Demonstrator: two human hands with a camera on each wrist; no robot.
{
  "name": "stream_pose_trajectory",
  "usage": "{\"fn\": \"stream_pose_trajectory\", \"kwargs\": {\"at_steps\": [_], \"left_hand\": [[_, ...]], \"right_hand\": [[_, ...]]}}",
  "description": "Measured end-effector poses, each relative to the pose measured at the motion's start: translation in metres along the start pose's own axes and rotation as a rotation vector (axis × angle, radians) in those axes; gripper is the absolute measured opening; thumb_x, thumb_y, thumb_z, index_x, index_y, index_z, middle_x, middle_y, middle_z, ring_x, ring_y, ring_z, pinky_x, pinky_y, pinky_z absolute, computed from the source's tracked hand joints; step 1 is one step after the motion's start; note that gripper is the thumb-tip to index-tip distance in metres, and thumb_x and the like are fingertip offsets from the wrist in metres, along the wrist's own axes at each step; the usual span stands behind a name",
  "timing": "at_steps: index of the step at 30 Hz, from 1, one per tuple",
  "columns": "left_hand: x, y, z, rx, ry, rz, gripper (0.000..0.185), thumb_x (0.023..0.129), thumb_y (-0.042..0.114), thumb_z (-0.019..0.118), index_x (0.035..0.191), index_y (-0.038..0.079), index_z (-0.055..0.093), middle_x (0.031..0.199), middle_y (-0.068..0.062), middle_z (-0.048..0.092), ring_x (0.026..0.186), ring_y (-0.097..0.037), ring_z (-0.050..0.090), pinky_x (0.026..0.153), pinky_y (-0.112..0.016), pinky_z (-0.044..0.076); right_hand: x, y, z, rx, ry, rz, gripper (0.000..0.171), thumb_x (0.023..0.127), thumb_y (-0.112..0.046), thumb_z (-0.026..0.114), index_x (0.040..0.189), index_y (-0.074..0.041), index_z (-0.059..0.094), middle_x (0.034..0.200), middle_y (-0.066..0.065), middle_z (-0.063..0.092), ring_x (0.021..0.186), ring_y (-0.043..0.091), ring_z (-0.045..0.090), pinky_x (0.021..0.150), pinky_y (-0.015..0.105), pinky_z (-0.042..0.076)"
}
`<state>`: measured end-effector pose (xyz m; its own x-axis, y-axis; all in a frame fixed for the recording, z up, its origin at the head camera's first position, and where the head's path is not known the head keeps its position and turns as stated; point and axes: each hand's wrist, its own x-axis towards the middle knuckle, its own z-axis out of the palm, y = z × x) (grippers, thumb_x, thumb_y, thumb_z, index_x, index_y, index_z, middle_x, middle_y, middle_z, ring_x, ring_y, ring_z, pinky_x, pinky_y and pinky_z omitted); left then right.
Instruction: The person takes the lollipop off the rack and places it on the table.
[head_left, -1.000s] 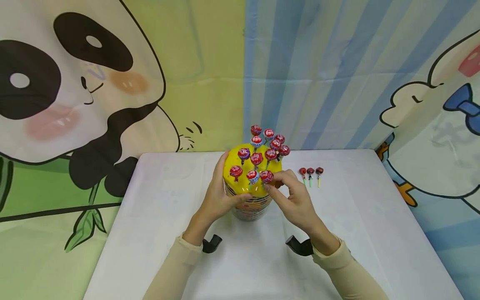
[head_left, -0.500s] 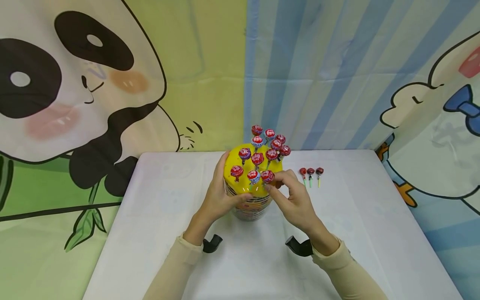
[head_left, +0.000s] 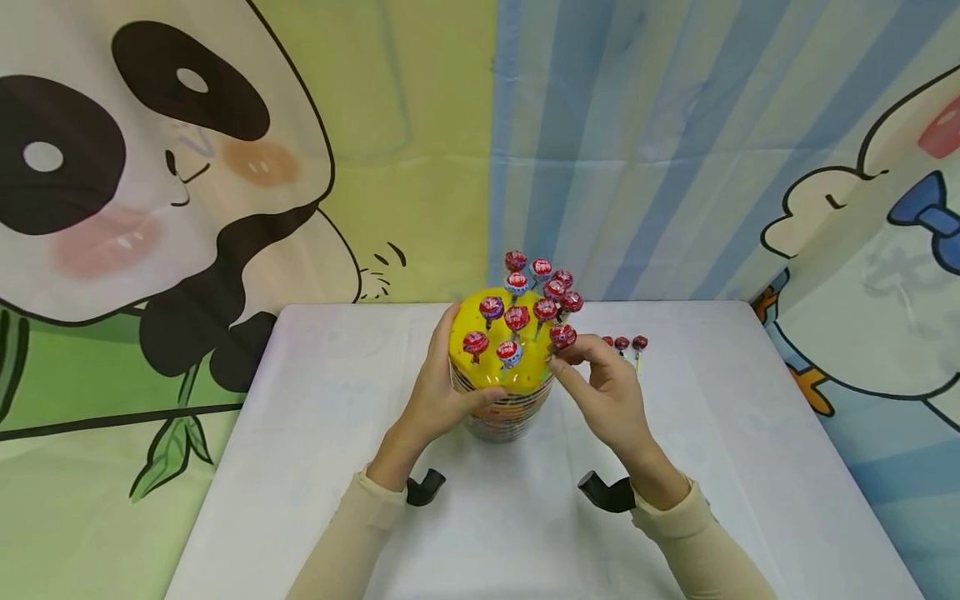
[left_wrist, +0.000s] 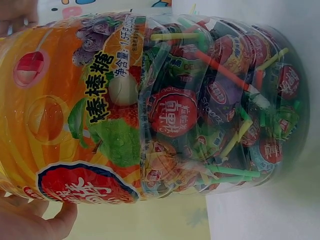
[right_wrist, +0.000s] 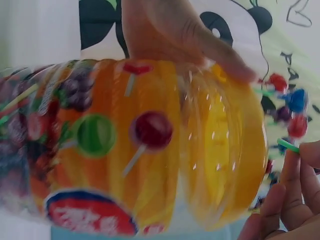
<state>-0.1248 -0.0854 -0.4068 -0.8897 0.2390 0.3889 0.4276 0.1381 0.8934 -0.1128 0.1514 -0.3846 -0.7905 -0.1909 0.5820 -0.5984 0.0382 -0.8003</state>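
A big clear candy jar [left_wrist: 172,107] with an orange label stands upright, full of wrapped lollipops. Its yellow lid [head_left: 467,321] bears several red, blue and purple lollipops [head_left: 517,318] stuck upright. My left hand [head_left: 438,392] grips the jar at the lid, thumb along the near edge. At the lid's right side, my right hand [head_left: 606,392] pinches a red-wrapped lollipop [head_left: 562,336]. The right wrist view shows the green stick [right_wrist: 288,145] between those fingers, its free end just off the lid's top.
Three more lollipops [head_left: 639,342] lie in a row on the white table [head_left: 322,467], partly behind my right hand. A cartoon backdrop [head_left: 420,150] hangs behind the table. Black curved pieces [head_left: 606,492] stick out at both wrists.
My right hand has moved right and slightly up with its lollipop, away from the front of the lid, now covering part of the loose row. The left hand keeps its hold.
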Motion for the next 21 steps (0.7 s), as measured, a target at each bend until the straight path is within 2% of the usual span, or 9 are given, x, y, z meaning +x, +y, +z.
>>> {"fn": "stream_pose_trajectory", "kwargs": {"at_steps": [5, 11, 15, 21], "left_hand": [[0.000, 0.001, 0.000, -0.002, -0.001, 0.006, 0.112, 0.078, 0.054, 0.081, 0.160, 0.017, 0.013, 0.156, 0.007, 0.029, 0.133, -0.014, 0.042, 0.109, -0.040, 0.040], [0.000, 0.002, -0.001, 0.018, 0.002, 0.020, 0.111, 0.080, 0.054, 0.080, 0.160, 0.016, 0.013, 0.158, 0.002, 0.028, 0.135, -0.013, 0.040, 0.111, -0.041, 0.038], [0.000, 0.002, -0.002, 0.016, 0.001, 0.010, 0.111, 0.080, 0.054, 0.080, 0.160, 0.017, 0.012, 0.158, 0.003, 0.027, 0.135, -0.012, 0.039, 0.111, -0.040, 0.038], [0.000, 0.002, -0.001, 0.004, -0.003, 0.004, 0.111, 0.079, 0.054, 0.080, 0.160, 0.018, 0.013, 0.157, 0.004, 0.028, 0.135, -0.013, 0.040, 0.110, -0.040, 0.039]], "right_hand": [[-0.005, 0.015, -0.021, 0.020, 0.051, 0.161, 0.010, 0.094, 0.007, 0.063, 0.105, 0.008, 0.064, 0.108, 0.016, 0.064, 0.097, 0.025, 0.059, 0.087, 0.027, 0.051], [-0.013, 0.043, -0.048, 0.019, 0.125, 0.352, 0.018, 0.096, -0.002, 0.066, 0.109, 0.011, 0.063, 0.113, 0.013, 0.066, 0.099, 0.021, 0.064, 0.086, 0.025, 0.053], [-0.019, 0.070, -0.071, -0.044, 0.147, 0.454, 0.028, 0.097, -0.009, 0.067, 0.113, 0.012, 0.062, 0.113, 0.016, 0.066, 0.100, 0.017, 0.063, 0.085, 0.023, 0.053], [-0.030, 0.109, -0.106, -0.166, 0.155, 0.647, 0.035, 0.099, -0.022, 0.066, 0.119, 0.006, 0.062, 0.114, 0.005, 0.064, 0.102, 0.012, 0.059, 0.086, 0.022, 0.050]]}}
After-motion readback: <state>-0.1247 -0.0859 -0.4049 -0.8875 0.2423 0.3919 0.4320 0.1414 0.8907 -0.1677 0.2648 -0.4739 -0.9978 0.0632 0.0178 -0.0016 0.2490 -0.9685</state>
